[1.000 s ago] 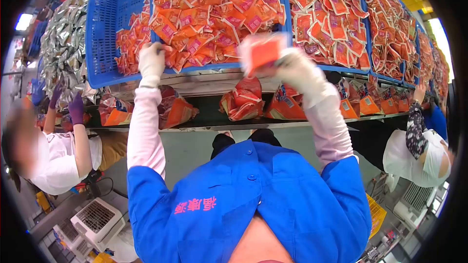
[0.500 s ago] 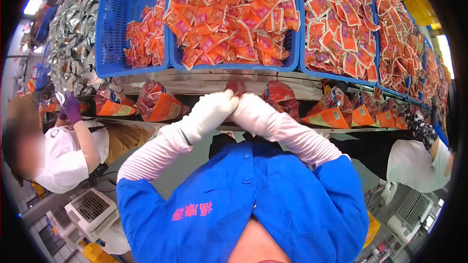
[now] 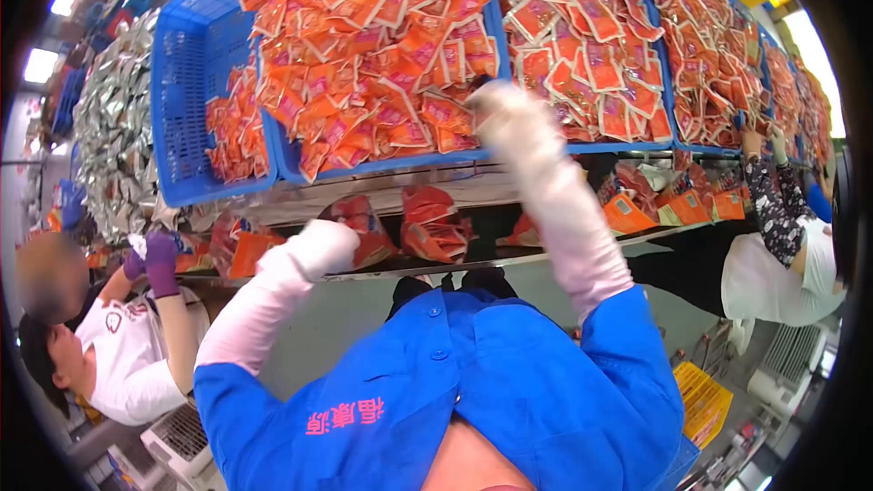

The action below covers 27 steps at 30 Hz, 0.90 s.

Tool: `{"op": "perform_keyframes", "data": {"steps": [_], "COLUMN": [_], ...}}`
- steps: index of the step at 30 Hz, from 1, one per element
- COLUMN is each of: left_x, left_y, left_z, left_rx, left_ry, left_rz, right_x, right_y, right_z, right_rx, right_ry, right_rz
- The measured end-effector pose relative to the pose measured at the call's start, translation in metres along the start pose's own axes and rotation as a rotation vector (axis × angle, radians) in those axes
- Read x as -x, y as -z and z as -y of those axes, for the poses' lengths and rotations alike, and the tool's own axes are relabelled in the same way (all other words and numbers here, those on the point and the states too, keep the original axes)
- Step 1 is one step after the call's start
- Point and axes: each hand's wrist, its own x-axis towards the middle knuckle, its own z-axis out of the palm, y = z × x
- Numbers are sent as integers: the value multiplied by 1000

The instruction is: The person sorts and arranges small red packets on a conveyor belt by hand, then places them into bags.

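Observation:
My left hand (image 3: 324, 247), in a white glove, is curled closed at the side edge of a red-and-orange bag (image 3: 366, 233) on the dark line. Another red-and-orange bag (image 3: 435, 224) stands just right of it, between my two hands. My right hand (image 3: 507, 114), also gloved and smeared by motion, reaches up over the front edge of a blue crate (image 3: 391, 160). Its dark-looking fingertips are at the small orange packets (image 3: 373, 73) heaped in that crate. What lies between those fingers is hidden by blur.
More blue crates of orange packets (image 3: 582, 45) stand to the right, and a partly filled blue crate (image 3: 191, 82) to the left. Silver packets (image 3: 118, 118) are piled far left. A co-worker's purple-gloved hands (image 3: 159, 259) work at left; another person (image 3: 777, 277) stands at right.
My hands, together at a bag on the line before, are now apart. The left has moved left and down to a bag; the right has moved up and right to the packets. The view has shifted.

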Motion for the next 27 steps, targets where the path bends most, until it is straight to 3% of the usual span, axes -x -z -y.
{"op": "perform_keyframes", "data": {"steps": [1, 2, 3, 4, 5, 7, 9, 11, 13, 15, 16, 17, 18, 19, 21, 23, 25, 26, 27], "left_x": [37, 39, 26, -5, -39, -111, -185, -197, -148, -97, -36, -6, 12, 29, 45, 39, 24, 27, 30], "left_y": [58, 88, 112, 128, 147, 170, 159, 161, 167, 146, 149, 136, 109, 90, 44, 0, -19, -33, -47], "left_z": [-5, -7, -10, -12, -16, -27, -29, -25, -21, -3, -8, 0, 6, -8, -18, -23, -27, -27, -28], "left_rx": [44, 64, 93, 190, 207, 90, 5, -3, 308, 829, 1160, 1207, 988, 1355, 999, 580, 265, 697, 703], "left_ry": [-25, 19, 72, -2, -69, 16, 133, 158, 37, -334, -258, -244, -254, -348, -126, 51, 291, 216, 219], "left_rz": [-127, -368, -609, -935, -1075, -920, -765, -787, -975, -1274, -1017, -939, -1054, -964, -886, -861, -464, -613, -622], "right_x": [-23, -31, -48, -43, -42, -53, -36, -28, -13, -14, -9, 0, 10, 19, 29, 33, 47, 53, 56], "right_y": [32, 36, 20, 0, -20, -44, -24, -2, 41, 55, 67, 69, 47, 22, -11, -58, -116, -109, -113], "right_z": [-38, -93, -139, -161, -175, -187, -162, -148, -109, -86, -53, -15, 15, 48, 101, 129, 131, 143, 148], "right_rx": [-71, 288, 502, 623, 622, 669, 583, 607, 279, -43, -422, -797, -989, -1177, -1487, -1584, -1510, -1183, -916], "right_ry": [-455, -323, -390, -204, -206, -393, -419, -435, -170, -118, -241, -353, -333, -310, -399, -264, -238, -390, -231], "right_rz": [67, 26, 154, 13, 24, 196, 189, 147, -189, -460, -335, -198, -155, -114, 156, 280, 510, 667, 774]}}
